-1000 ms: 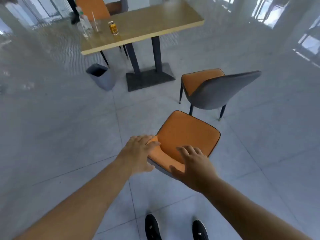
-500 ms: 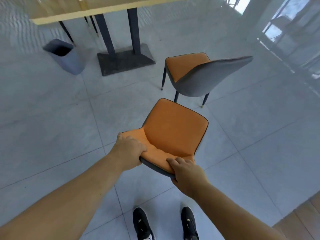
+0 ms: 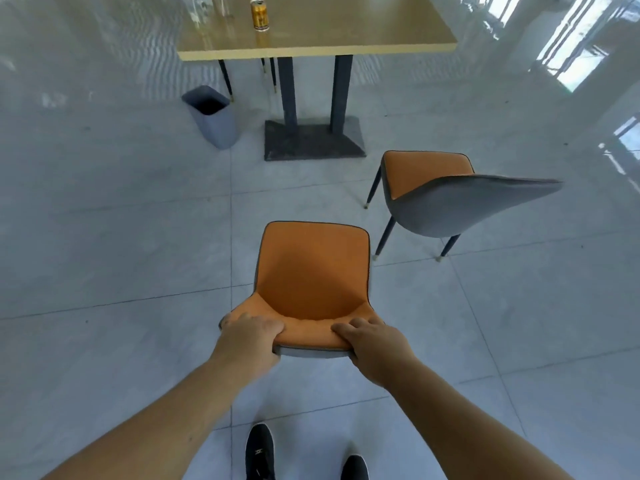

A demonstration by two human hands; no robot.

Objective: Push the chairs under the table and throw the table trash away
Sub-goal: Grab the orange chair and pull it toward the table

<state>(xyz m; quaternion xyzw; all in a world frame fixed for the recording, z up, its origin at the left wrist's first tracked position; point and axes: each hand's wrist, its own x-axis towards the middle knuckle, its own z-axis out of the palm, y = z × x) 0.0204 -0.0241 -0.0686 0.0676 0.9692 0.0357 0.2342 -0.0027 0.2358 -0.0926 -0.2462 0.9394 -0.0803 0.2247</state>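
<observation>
Two hands grip the backrest of an orange chair (image 3: 313, 271) in the head view, the left hand (image 3: 251, 336) and right hand (image 3: 372, 344) each clenched over its top edge; the chair stands well apart from the table (image 3: 318, 32). A second chair (image 3: 446, 192) sits to the right, near the push line; a skewed shove could clip it. A can (image 3: 260, 14) waits on the table, a grey bin (image 3: 211, 116) beside its base. Glossy pale floor tiles (image 3: 114, 237) may let the legs skid.
</observation>
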